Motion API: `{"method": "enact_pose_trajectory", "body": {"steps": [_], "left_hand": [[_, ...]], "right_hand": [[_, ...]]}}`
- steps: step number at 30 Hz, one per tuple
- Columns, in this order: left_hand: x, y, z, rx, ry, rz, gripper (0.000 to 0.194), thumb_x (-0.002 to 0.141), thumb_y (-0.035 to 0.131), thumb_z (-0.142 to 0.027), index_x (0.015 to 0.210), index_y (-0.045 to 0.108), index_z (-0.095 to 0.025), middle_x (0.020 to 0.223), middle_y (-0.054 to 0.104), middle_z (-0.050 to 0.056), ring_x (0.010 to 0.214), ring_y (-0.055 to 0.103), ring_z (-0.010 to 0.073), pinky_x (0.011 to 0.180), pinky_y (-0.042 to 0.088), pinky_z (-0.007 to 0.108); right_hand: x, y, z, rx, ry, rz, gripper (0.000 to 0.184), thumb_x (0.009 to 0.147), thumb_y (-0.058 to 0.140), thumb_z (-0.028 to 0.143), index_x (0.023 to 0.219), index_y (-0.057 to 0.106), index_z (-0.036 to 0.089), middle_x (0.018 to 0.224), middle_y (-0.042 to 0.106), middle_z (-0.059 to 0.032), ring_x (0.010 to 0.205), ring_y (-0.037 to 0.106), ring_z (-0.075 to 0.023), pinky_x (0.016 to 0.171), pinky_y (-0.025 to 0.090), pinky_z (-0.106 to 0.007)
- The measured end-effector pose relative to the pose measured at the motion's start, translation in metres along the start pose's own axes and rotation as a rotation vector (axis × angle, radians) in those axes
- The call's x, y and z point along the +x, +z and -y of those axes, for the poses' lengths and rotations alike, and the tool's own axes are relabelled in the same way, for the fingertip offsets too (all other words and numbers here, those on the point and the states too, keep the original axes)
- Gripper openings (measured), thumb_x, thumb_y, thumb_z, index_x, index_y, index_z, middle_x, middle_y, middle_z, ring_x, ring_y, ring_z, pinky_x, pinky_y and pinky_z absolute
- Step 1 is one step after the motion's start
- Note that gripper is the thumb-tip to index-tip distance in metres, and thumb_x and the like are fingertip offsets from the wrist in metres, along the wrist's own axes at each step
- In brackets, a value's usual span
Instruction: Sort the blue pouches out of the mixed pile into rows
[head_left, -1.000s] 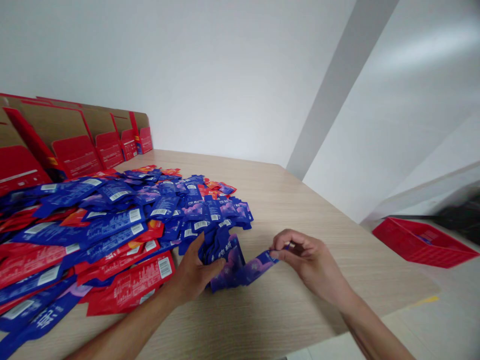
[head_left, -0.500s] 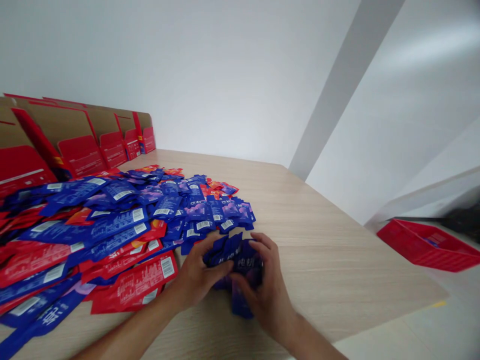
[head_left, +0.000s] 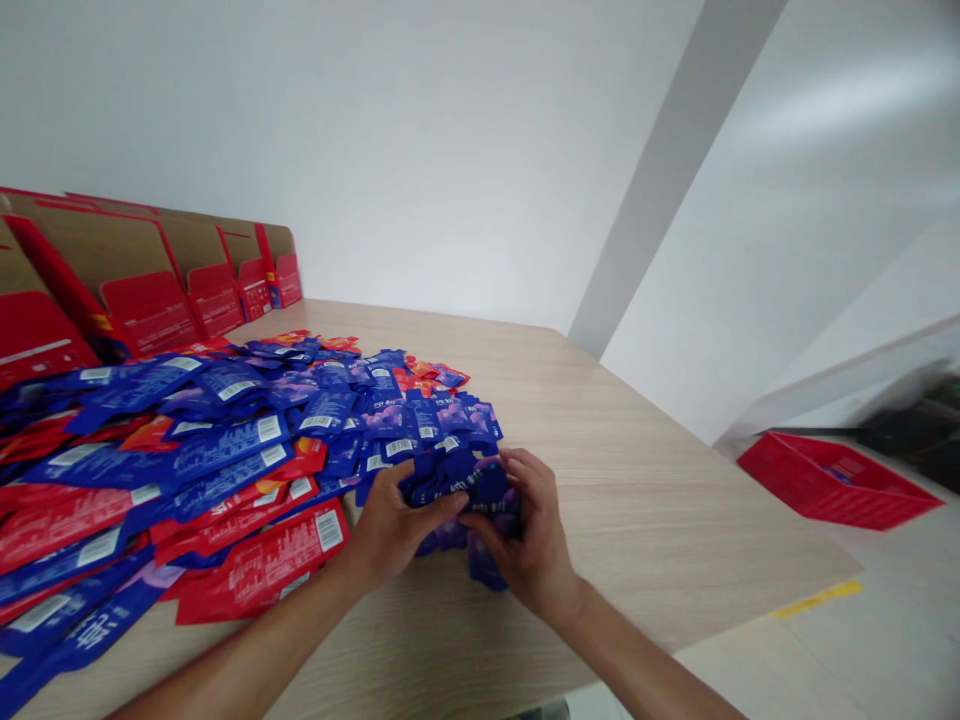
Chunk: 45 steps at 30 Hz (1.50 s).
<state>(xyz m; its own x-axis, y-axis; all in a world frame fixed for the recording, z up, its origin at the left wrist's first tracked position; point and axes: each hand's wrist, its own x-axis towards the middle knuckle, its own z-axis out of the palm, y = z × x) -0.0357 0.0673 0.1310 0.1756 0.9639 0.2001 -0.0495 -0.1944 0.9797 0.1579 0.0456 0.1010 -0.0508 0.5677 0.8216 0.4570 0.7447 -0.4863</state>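
Both hands grip one bunch of small blue-purple snack packets just above the near part of the table. My left hand is closed on the bunch's left side, its thumb lying across the front. On the right edge, my right hand wraps its fingers round the packets, thumb pressed on the front. One packet hangs lower than the others, by the right thumb. Beyond and left of the hands spreads a heap of blue packets, mixed with red packets. How many packets are held cannot be made out.
Open red cardboard boxes stand in a row at the back left against the white wall. The wooden table extends to the right. Beyond its right edge sits a red box with something blue inside, lower down.
The camera view has shifted slightly. The held packets are tilted differently and the low packet hangs less far down. Both hands keep their grip.
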Motion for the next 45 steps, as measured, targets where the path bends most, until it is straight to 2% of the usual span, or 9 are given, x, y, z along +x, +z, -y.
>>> {"method": "enact_pose_trajectory", "body": {"steps": [4, 7, 13, 18, 24, 31, 35, 38, 45], "left_hand": [[-0.003, -0.003, 0.002, -0.006, -0.002, -0.019, 0.036, 0.076, 0.087, -0.043, 0.102, 0.083, -0.018, 0.101, 0.088, 0.003, 0.093, 0.082, 0.029, 0.084, 0.065, 0.037], [-0.007, -0.002, 0.003, -0.002, -0.009, -0.031, 0.033, 0.076, 0.087, -0.041, 0.101, 0.083, -0.018, 0.101, 0.088, 0.004, 0.096, 0.083, 0.0299, 0.085, 0.066, 0.037], [-0.005, -0.004, 0.006, -0.002, -0.017, -0.003, 0.03, 0.079, 0.087, -0.04, 0.1, 0.083, -0.019, 0.102, 0.088, 0.003, 0.098, 0.083, 0.0291, 0.086, 0.065, 0.035], [-0.002, -0.006, 0.007, -0.005, -0.021, 0.043, 0.035, 0.079, 0.088, -0.043, 0.104, 0.084, -0.02, 0.104, 0.088, 0.003, 0.099, 0.082, 0.0297, 0.09, 0.064, 0.037], [-0.009, 0.0, 0.011, 0.024, -0.032, 0.078, 0.05, 0.075, 0.092, -0.051, 0.113, 0.082, -0.021, 0.113, 0.085, 0.006, 0.11, 0.078, 0.0326, 0.096, 0.062, 0.042], [-0.014, 0.006, 0.022, 0.118, -0.038, -0.069, 0.074, 0.063, 0.096, -0.056, 0.123, 0.068, -0.022, 0.117, 0.079, 0.01, 0.114, 0.073, 0.0376, 0.102, 0.056, 0.052], [-0.012, 0.018, 0.024, 0.188, -0.026, -0.238, 0.085, 0.069, 0.089, -0.058, 0.133, 0.046, -0.023, 0.131, 0.069, 0.015, 0.126, 0.066, 0.039, 0.109, 0.05, 0.056], [-0.002, 0.036, 0.025, 0.221, -0.009, -0.261, 0.077, 0.078, 0.078, -0.054, 0.136, 0.037, -0.022, 0.136, 0.064, 0.017, 0.126, 0.066, 0.0363, 0.109, 0.05, 0.054], [0.031, 0.072, 0.034, 0.29, -0.121, -0.206, 0.051, 0.09, 0.062, -0.036, 0.133, 0.057, -0.009, 0.142, 0.061, 0.029, 0.146, 0.052, 0.042, 0.127, 0.033, 0.056]], "right_hand": [[-0.022, 0.003, 0.002, 0.049, 0.231, 0.01, 0.107, 0.086, 0.088, 0.032, 0.166, 0.017, 0.033, 0.161, 0.044, -0.0185, 0.14, 0.06, -0.0329, 0.113, 0.057, -0.054], [-0.042, -0.001, 0.006, -0.142, 0.437, 0.006, 0.13, 0.058, 0.102, 0.04, 0.162, 0.026, 0.025, 0.155, 0.05, -0.0215, 0.137, 0.06, -0.0422, 0.114, 0.052, -0.063], [-0.03, -0.026, 0.018, -0.055, 0.794, 0.25, 0.058, 0.069, 0.088, 0.028, 0.119, 0.059, 0.024, 0.104, 0.077, -0.0051, 0.094, 0.075, -0.029, 0.085, 0.061, -0.041], [-0.018, -0.028, 0.015, 0.088, 0.672, 0.046, 0.046, 0.084, 0.081, 0.047, 0.117, 0.057, 0.025, 0.106, 0.076, -0.006, 0.094, 0.073, -0.0252, 0.087, 0.06, -0.039], [-0.02, -0.013, 0.01, 0.171, 0.62, 0.242, 0.048, 0.094, 0.071, 0.043, 0.129, 0.042, 0.026, 0.119, 0.073, -0.0094, 0.106, 0.071, -0.0244, 0.095, 0.06, -0.04], [-0.015, -0.009, 0.012, 0.238, 0.643, 0.302, 0.043, 0.099, 0.066, 0.045, 0.133, 0.049, 0.025, 0.122, 0.076, -0.0108, 0.115, 0.072, -0.0268, 0.1, 0.059, -0.041], [-0.017, -0.003, 0.007, 0.194, 0.66, 0.18, 0.053, 0.099, 0.062, 0.046, 0.143, 0.042, 0.025, 0.128, 0.074, -0.0122, 0.113, 0.073, -0.0252, 0.1, 0.06, -0.042], [-0.016, -0.003, -0.003, 0.136, 0.66, 0.045, 0.06, 0.098, 0.062, 0.048, 0.145, 0.034, 0.025, 0.141, 0.066, -0.0161, 0.121, 0.07, -0.0258, 0.107, 0.057, -0.046], [-0.01, -0.018, -0.04, -0.195, 0.537, 0.07, 0.04, 0.098, 0.06, 0.049, 0.125, 0.064, 0.021, 0.132, 0.066, -0.0188, 0.127, 0.065, -0.035, 0.116, 0.05, -0.06]]}}
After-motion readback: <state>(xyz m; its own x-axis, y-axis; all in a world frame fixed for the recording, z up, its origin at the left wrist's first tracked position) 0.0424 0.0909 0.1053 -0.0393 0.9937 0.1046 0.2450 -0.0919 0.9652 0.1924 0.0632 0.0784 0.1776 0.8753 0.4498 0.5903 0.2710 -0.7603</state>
